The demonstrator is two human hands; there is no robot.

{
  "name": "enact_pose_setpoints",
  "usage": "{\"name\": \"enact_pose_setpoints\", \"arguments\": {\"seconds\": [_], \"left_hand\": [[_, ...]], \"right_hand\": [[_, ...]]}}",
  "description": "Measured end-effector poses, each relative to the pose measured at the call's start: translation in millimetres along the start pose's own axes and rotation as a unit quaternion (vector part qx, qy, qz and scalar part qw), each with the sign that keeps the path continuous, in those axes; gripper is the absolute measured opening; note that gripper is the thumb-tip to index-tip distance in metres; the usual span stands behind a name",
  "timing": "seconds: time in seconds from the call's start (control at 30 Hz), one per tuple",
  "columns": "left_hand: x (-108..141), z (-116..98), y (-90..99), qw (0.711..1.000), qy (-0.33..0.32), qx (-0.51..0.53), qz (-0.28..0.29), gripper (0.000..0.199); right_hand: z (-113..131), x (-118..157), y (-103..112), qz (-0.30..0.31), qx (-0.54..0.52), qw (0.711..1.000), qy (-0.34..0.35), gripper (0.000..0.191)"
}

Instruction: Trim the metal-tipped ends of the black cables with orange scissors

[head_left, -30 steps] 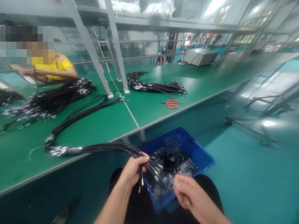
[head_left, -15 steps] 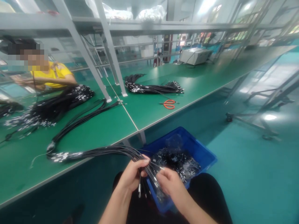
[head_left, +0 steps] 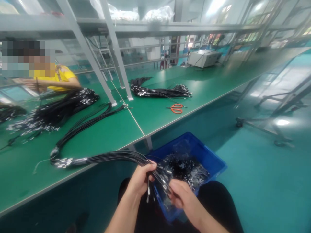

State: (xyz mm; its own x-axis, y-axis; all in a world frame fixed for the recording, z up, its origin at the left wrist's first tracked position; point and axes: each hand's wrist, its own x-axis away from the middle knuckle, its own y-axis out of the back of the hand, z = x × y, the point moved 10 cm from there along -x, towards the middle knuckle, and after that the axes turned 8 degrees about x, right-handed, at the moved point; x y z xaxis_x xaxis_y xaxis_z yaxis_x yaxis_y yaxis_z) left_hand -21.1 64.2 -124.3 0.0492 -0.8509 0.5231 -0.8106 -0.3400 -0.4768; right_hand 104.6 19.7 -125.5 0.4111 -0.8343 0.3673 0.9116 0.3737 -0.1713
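Note:
A long bundle of black cables [head_left: 109,157] with silvery ends runs from the green table out over its front edge. My left hand [head_left: 142,178] is wrapped round the bundle near its loose ends, thumb on top. Beside those ends, to the right, my right hand [head_left: 181,194] has its fingers curled together at the metal tips; what lies between them is too small to make out. Below both hands sits a blue bin [head_left: 213,161] holding small black and clear pieces.
On the green table [head_left: 102,132] lie another cable bundle [head_left: 160,92], orange-handled scissors [head_left: 176,108] and a large cable pile [head_left: 60,108]. Metal posts [head_left: 116,55] rise from it. A person in yellow [head_left: 65,76] sits across at the left. A grey box [head_left: 202,59] stands farther back.
My right hand has moved slightly right and down along the cable ends. My left hand keeps its hold, and some cable tips have shifted. The person across has moved their head and hands slightly.

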Motion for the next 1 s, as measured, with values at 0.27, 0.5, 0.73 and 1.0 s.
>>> {"name": "enact_pose_setpoints", "arguments": {"seconds": [0.27, 0.5, 0.73, 1.0], "left_hand": [[-1, 4, 5.8, 0.999, -0.003, -0.039, -0.008, 0.016], [-6, 15, 8.2, 0.998, 0.022, -0.057, 0.005, 0.02], [-21, 11, 28.7, 0.998, 0.018, -0.037, -0.037, 0.014], [-20, 9, 28.1, 0.999, 0.017, -0.033, -0.037, 0.013]], "right_hand": [[20, -12, -6, -0.003, 0.125, 0.992, 0.021, 0.033], [4, -9, -10, 0.061, 0.06, 0.995, -0.056, 0.03], [-6, 22, 13, 0.004, -0.022, 0.997, -0.079, 0.025], [-16, -7, -20, -0.002, -0.078, 0.993, -0.09, 0.044]]}}
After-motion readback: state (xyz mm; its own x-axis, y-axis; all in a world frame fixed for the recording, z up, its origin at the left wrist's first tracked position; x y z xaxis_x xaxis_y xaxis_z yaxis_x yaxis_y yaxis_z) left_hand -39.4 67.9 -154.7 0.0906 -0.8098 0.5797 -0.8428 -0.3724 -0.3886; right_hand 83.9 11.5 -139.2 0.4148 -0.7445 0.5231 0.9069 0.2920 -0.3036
